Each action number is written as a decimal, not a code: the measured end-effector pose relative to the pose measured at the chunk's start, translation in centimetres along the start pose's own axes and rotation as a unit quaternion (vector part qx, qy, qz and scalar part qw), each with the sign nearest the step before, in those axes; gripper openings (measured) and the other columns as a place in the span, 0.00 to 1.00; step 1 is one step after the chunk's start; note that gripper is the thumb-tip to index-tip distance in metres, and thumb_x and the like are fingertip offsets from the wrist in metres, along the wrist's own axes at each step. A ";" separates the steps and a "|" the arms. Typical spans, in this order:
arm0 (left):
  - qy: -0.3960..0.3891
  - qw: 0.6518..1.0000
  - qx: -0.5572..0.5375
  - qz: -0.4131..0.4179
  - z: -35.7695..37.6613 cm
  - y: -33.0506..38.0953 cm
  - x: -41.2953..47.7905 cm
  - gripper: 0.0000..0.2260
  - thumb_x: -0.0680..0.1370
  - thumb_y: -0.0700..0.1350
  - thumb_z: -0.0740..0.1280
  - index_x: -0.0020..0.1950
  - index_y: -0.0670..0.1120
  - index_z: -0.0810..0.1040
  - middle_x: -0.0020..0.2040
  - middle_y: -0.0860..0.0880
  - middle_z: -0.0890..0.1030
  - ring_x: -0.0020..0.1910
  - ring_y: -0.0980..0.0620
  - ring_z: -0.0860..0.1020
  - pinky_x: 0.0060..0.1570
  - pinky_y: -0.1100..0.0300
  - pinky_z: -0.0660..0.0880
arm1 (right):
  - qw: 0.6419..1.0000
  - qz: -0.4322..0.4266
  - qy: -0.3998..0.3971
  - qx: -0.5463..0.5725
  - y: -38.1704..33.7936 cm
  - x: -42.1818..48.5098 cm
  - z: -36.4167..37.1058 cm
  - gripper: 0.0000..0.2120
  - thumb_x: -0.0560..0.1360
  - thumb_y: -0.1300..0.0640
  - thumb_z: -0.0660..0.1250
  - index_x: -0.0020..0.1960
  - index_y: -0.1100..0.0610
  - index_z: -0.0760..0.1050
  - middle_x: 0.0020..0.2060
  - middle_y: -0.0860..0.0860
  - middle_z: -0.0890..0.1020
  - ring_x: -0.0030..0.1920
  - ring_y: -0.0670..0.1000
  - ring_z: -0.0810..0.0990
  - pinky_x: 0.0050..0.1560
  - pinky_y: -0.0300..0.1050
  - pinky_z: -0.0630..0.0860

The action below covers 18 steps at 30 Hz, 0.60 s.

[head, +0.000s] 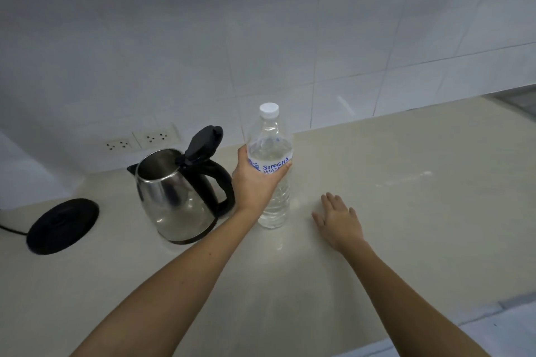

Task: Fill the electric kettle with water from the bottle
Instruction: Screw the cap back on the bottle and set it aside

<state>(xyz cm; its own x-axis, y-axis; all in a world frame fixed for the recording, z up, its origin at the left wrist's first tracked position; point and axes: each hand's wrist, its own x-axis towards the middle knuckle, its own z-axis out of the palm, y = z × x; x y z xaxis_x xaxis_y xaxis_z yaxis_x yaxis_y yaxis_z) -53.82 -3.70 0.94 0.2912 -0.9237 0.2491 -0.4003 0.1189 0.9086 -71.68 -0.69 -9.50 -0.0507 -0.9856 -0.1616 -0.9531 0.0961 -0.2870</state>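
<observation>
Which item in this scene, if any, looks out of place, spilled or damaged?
Nothing looks spilled or damaged. The kettle stands off its base, lid flipped open, which suits filling. The bottle stands upright, its cap on, gripped by the left hand. The right hand rests flat on the counter.

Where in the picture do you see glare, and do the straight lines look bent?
Head view: soft glare lies on the countertop beside the bottle and on the steel kettle; the wall tiles' seams and the counter edge slant and curve from the wide lens; the upper corners look darker.
</observation>
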 end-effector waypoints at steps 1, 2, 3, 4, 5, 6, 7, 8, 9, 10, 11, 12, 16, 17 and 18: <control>0.007 1.000 0.001 0.000 0.7 0.0 0.8 0.31 0.61 0.59 0.79 0.58 0.54 0.70 0.49 0.58 0.80 0.49 0.54 0.79 0.48 0.64 0.73 | 1.000 -0.010 0.001 -0.003 -0.1 0.6 0.0 0.28 0.81 0.45 0.48 0.78 0.56 0.50 0.78 0.51 0.52 0.78 0.51 0.49 0.74 0.54 0.51; 0.016 1.000 0.003 0.000 1.5 -0.1 1.7 0.31 0.62 0.59 0.79 0.59 0.52 0.70 0.49 0.57 0.79 0.50 0.53 0.79 0.48 0.62 0.73 | 1.000 -0.017 -0.001 -0.008 -0.3 1.4 0.0 0.28 0.82 0.45 0.48 0.78 0.56 0.50 0.78 0.51 0.51 0.78 0.51 0.48 0.74 0.54 0.50; 0.023 1.000 0.008 -0.002 2.2 -0.2 2.6 0.32 0.62 0.58 0.79 0.60 0.51 0.70 0.49 0.55 0.80 0.50 0.51 0.79 0.49 0.60 0.74 | 1.000 -0.023 -0.004 -0.014 -0.4 2.2 0.0 0.28 0.82 0.45 0.48 0.78 0.56 0.49 0.78 0.51 0.50 0.78 0.51 0.48 0.75 0.54 0.49; 0.029 1.000 0.012 -0.005 2.9 -0.3 3.6 0.32 0.63 0.58 0.79 0.60 0.50 0.70 0.51 0.54 0.80 0.52 0.49 0.79 0.51 0.57 0.75 | 0.999 -0.026 -0.010 -0.021 -0.5 3.1 0.0 0.29 0.82 0.45 0.47 0.78 0.56 0.48 0.79 0.50 0.49 0.78 0.51 0.47 0.75 0.54 0.48; 0.034 0.999 0.013 -0.010 3.4 -0.4 4.5 0.33 0.63 0.58 0.79 0.61 0.49 0.69 0.52 0.52 0.80 0.53 0.48 0.79 0.53 0.54 0.76 | 0.999 -0.028 -0.015 -0.028 -0.6 3.8 0.1 0.29 0.82 0.45 0.47 0.78 0.56 0.47 0.79 0.51 0.48 0.78 0.51 0.46 0.75 0.55 0.48; 0.040 0.999 0.011 -0.017 4.0 -0.6 5.5 0.34 0.63 0.58 0.79 0.62 0.49 0.69 0.53 0.50 0.80 0.54 0.47 0.79 0.55 0.52 0.76 | 0.999 -0.029 -0.020 -0.033 -0.6 4.5 0.3 0.29 0.82 0.45 0.47 0.78 0.56 0.46 0.79 0.51 0.47 0.78 0.51 0.45 0.75 0.55 0.47; 0.047 0.999 0.009 -0.023 4.5 -0.7 6.4 0.34 0.63 0.58 0.79 0.63 0.48 0.69 0.54 0.50 0.80 0.54 0.46 0.78 0.56 0.51 0.76 | 0.999 -0.029 -0.024 -0.036 -0.6 5.1 0.6 0.29 0.82 0.45 0.47 0.78 0.57 0.46 0.79 0.51 0.47 0.78 0.52 0.44 0.75 0.55 0.46; 0.055 0.998 0.007 -0.026 5.1 -0.8 7.4 0.34 0.63 0.58 0.79 0.63 0.48 0.69 0.54 0.49 0.80 0.55 0.46 0.78 0.57 0.51 0.75 | 0.999 -0.030 -0.026 -0.035 -0.6 5.7 1.0 0.29 0.82 0.45 0.47 0.78 0.57 0.45 0.79 0.51 0.46 0.78 0.52 0.44 0.75 0.56 0.46; 0.062 0.998 0.004 -0.026 5.5 -0.8 8.4 0.34 0.63 0.58 0.79 0.63 0.48 0.69 0.54 0.49 0.80 0.55 0.45 0.78 0.57 0.51 0.75 | 0.999 -0.032 -0.025 -0.032 -0.6 6.1 1.5 0.30 0.82 0.45 0.46 0.78 0.58 0.45 0.79 0.52 0.46 0.78 0.52 0.44 0.75 0.56 0.45; 0.068 0.997 0.000 -0.024 5.9 -0.9 9.2 0.34 0.63 0.57 0.79 0.63 0.48 0.69 0.53 0.49 0.80 0.55 0.45 0.78 0.57 0.51 0.75 | 0.999 -0.034 -0.024 -0.030 -0.6 6.4 1.9 0.30 0.81 0.46 0.46 0.78 0.58 0.45 0.79 0.52 0.46 0.78 0.52 0.44 0.75 0.57 0.45; 0.072 0.997 -0.002 -0.020 6.3 -1.0 10.1 0.34 0.64 0.57 0.79 0.64 0.47 0.69 0.53 0.49 0.80 0.54 0.45 0.78 0.56 0.52 0.75 | 0.999 -0.035 -0.023 -0.028 -0.6 6.7 2.5 0.30 0.81 0.46 0.46 0.78 0.58 0.44 0.79 0.52 0.46 0.78 0.52 0.44 0.75 0.57 0.45; 0.076 0.997 -0.002 -0.016 6.8 -1.1 10.9 0.35 0.64 0.56 0.79 0.64 0.47 0.69 0.53 0.48 0.80 0.54 0.45 0.78 0.56 0.52 0.76 | 0.999 -0.036 -0.020 -0.027 -0.6 6.9 3.1 0.30 0.81 0.45 0.46 0.78 0.58 0.44 0.79 0.52 0.46 0.78 0.52 0.43 0.75 0.57 0.44; 0.095 0.995 -0.009 -0.020 8.0 -1.5 13.3 0.35 0.64 0.56 0.79 0.65 0.46 0.69 0.52 0.50 0.78 0.54 0.46 0.77 0.53 0.56 0.75 | 0.999 -0.032 0.018 -0.025 -0.6 7.2 4.8 0.30 0.81 0.44 0.44 0.78 0.57 0.44 0.79 0.51 0.46 0.78 0.52 0.43 0.75 0.57 0.41; 0.098 0.995 -0.013 -0.021 8.1 -1.6 13.7 0.35 0.64 0.56 0.79 0.65 0.46 0.69 0.52 0.51 0.78 0.54 0.46 0.77 0.53 0.57 0.74 | 0.999 -0.032 0.024 -0.026 -0.6 7.2 5.0 0.30 0.81 0.44 0.44 0.78 0.57 0.44 0.79 0.51 0.46 0.78 0.51 0.43 0.75 0.57 0.41; 0.098 0.995 -0.016 -0.022 8.2 -1.7 14.0 0.35 0.64 0.56 0.79 0.65 0.46 0.69 0.52 0.52 0.77 0.55 0.47 0.77 0.53 0.57 0.74 | 0.999 -0.033 0.028 -0.026 -0.6 7.2 5.1 0.30 0.81 0.44 0.44 0.78 0.57 0.44 0.79 0.52 0.47 0.78 0.51 0.43 0.75 0.57 0.41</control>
<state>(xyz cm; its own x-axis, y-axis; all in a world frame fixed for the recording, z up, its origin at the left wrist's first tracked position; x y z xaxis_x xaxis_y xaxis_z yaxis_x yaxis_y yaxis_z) -56.18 -19.87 0.13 0.4726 -0.8398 0.2670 -0.3565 0.0948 0.9295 -69.97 -7.11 -15.35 -0.0022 -0.9959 -0.0906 -0.9693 0.0244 -0.2448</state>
